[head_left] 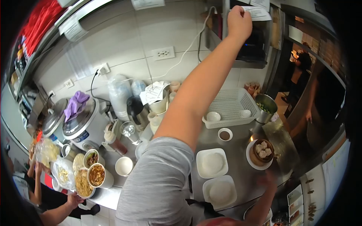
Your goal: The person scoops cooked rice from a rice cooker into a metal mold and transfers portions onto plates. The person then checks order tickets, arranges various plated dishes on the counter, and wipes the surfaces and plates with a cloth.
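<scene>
My left hand (240,23) is raised to the shelf at the upper right, its fingers closed at the edge of a printed paper slip (258,13). The grey-sleeved left arm crosses the middle of the view and hides part of the counter. Low on the right, my right hand (267,181) is smeared by motion, so its fingers do not show clearly. Just beyond it, a round steamer basket (258,159) holding several dumplings (263,149) stands on a white plate (250,161). Two square white dishes with rice mounds (212,164) (221,193) lie left of that hand.
A white perforated basket (232,122) with small bowls and a cup of dark sauce (225,134) are behind. To the left stand rice cookers (81,122), a sauce bottle (114,142) and a soup tub (101,176). Another person's hand (74,200) touches a noodle bowl (83,183).
</scene>
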The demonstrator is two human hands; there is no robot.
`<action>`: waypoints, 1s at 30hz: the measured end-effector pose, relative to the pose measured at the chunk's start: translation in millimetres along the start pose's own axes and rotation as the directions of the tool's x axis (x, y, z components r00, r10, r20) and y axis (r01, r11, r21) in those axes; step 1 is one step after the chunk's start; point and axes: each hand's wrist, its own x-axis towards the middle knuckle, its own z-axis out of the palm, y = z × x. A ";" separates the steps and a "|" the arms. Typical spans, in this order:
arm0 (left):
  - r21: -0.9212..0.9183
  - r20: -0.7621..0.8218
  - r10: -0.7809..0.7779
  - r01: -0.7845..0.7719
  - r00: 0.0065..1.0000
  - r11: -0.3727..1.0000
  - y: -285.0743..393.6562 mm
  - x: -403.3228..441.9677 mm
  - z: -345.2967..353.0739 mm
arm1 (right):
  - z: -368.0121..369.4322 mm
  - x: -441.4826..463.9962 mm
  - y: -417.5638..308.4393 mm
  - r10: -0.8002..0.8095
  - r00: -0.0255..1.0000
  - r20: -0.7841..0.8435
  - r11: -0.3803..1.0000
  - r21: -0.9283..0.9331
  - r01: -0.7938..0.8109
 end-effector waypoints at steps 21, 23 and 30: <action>-0.251 0.242 -0.502 0.554 0.830 0.794 201.2 -94.1 -438.7 | 374.3 -385.2 -270.2 -0.592 -0.010 0.806 0.548 0.412 0.728; -0.353 0.254 -0.682 0.722 0.686 0.595 223.3 -107.8 -474.3 | 387.7 -408.4 -251.5 -0.474 -0.090 0.876 0.407 0.309 0.860; -0.538 0.035 -0.743 0.639 0.668 0.550 244.5 -116.0 -598.4 | 439.5 -456.9 -196.6 -0.196 -0.090 0.976 0.432 0.169 0.886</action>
